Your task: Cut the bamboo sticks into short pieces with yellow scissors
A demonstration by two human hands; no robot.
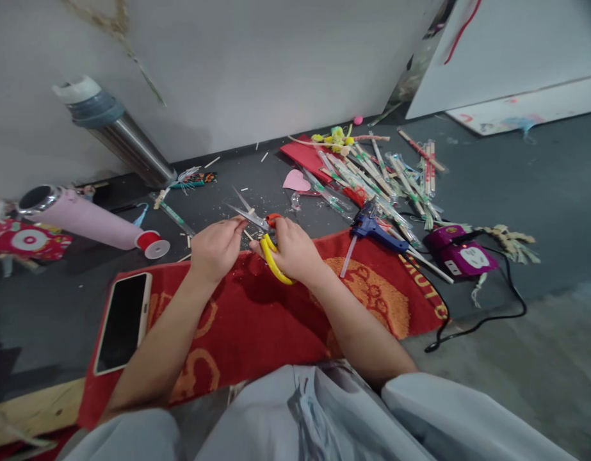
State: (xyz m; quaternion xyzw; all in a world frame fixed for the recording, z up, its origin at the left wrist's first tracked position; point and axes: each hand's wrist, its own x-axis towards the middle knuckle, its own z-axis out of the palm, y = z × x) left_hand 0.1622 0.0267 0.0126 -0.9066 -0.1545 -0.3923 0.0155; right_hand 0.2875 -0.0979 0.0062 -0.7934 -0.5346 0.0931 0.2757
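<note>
My right hand (298,250) is closed around the handles of a pair of scissors (271,240), one loop yellow and one orange. The blades stand apart and point up and left, past the fingertips of my left hand (216,248). My left fingers are pinched together close beside the blades, on what looks like a thin pale stick (248,235); most of it is hidden by the fingers. Small pale cut bits lie scattered on the dark table (228,169) around the blades. Both hands are above the front of a red towel (271,320).
To the right lie a blue glue gun (379,234), a heap of wrapped sticks (372,176) and a purple box (461,250) with a black cable. Leftward are a phone (122,320), a pink flask (84,214), a ribbon spool (153,244) and a steel thermos (132,144). A white panel rises behind.
</note>
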